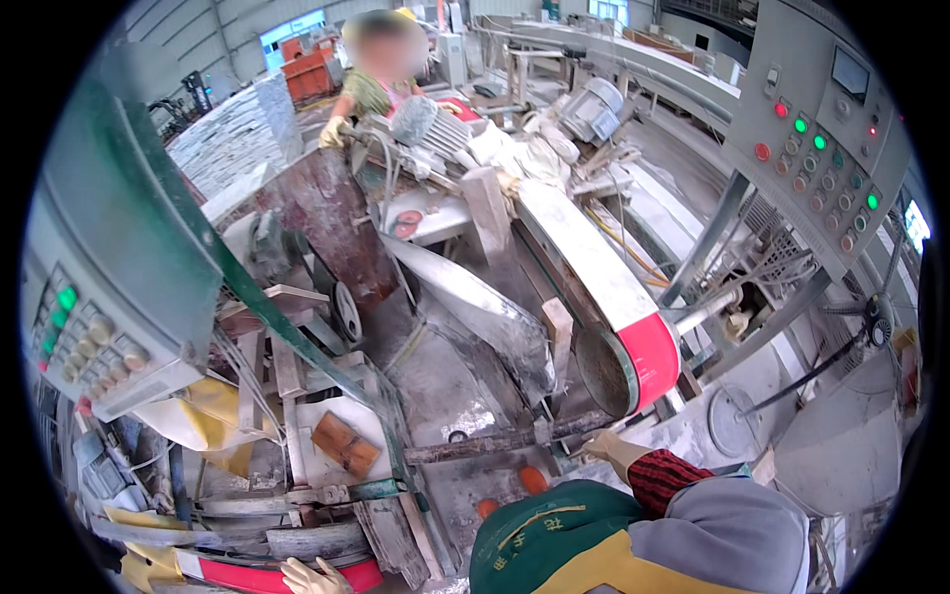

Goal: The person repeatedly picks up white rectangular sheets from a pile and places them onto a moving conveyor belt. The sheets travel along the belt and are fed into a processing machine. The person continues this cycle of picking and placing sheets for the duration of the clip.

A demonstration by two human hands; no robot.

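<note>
hands gloved, left hand (315, 576) spread on red-white bar (267, 574) — right hand (611, 450) half hidden, grip unclear

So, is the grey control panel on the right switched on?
On: the grey control panel shows several green lamps lit and a small red one glowing. Whether the machine itself runs, cannot tell.

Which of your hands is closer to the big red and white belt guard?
Right. The right hand, gloved, rests on the grey ledge just below the red end of the belt guard. The left hand is far down-left, by a red strip.
</note>
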